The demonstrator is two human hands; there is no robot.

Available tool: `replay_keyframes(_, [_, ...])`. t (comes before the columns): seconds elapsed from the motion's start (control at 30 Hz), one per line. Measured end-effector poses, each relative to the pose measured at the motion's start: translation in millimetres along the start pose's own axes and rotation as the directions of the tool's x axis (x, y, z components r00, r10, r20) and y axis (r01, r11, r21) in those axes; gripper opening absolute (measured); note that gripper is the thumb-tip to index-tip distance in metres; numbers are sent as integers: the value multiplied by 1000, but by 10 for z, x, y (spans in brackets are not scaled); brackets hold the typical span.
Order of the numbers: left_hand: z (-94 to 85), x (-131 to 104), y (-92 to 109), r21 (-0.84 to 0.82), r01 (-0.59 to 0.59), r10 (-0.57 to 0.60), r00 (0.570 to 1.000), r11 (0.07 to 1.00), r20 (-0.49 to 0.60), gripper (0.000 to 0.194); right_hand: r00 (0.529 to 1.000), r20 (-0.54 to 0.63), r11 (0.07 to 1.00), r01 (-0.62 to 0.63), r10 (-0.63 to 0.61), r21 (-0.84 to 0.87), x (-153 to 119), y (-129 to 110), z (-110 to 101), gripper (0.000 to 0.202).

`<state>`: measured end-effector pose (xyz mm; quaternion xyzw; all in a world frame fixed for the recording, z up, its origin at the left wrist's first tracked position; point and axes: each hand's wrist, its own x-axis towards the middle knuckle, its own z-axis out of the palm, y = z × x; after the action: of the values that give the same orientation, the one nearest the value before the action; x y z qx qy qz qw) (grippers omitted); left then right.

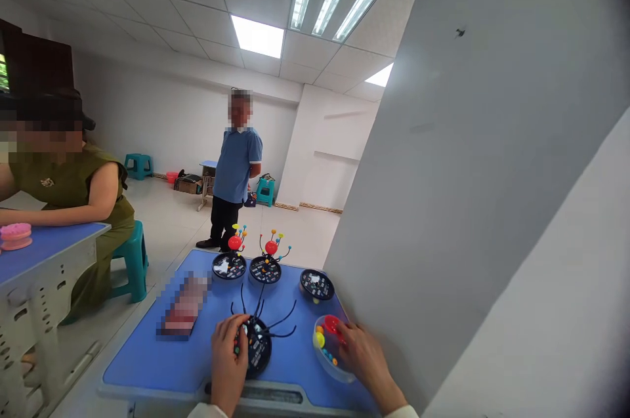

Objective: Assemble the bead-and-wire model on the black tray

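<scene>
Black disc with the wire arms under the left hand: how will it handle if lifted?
The black disc looks like light plastic. Its thin wire arms would probably flex and snag. The left hand rests on its rim, so it may tilt.

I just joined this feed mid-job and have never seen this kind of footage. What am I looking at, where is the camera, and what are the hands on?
There is no machine here: a camera worn on a person's head looks down at their bare hands over a blue table. The left hand rests on a round black base with thin black arms. The right hand is at a clear bowl of coloured balls. Behind stand two finished models with red balls and a spare black base. Two other people are nearby.
</scene>
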<state>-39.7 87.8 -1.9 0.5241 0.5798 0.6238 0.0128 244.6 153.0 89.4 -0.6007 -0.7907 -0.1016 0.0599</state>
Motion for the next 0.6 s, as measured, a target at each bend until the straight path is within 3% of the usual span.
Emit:
replay_keyframes(0.07, [-29,-33,24,-9,-52,52,997,999,-51,25,998,-57,998,-16,20,66,-34,23,-83,37])
replay_keyframes(0.13, [-57,-110,105,-47,-136,132,989,990,-66,24,992,-121,956,-7,45,295,-107,-7,-173,32])
replay_keyframes(0.2, [-84,-235,263,-128,-176,173,984,976,-31,24,990,-132,775,47,47,630,-229,-120,-244,28])
replay_keyframes(0.27, [-118,-388,479,-247,-43,54,998,968,39,22,996,-84,536,78,-13,841,-393,-316,-277,26])
replay_keyframes(0.33, [-173,-535,687,-384,108,-48,985,917,164,28,993,-112,413,112,-24,904,-572,-561,-276,24])
replay_keyframes(0.47, [-370,-744,862,-560,440,-244,887,702,392,56,963,-225,377,264,-147,888,-879,-1012,-247,35])
replay_keyframes(0.6, [-623,-855,796,-605,614,-356,789,507,502,56,919,-224,417,351,-323,839,-1074,-1274,-207,59])
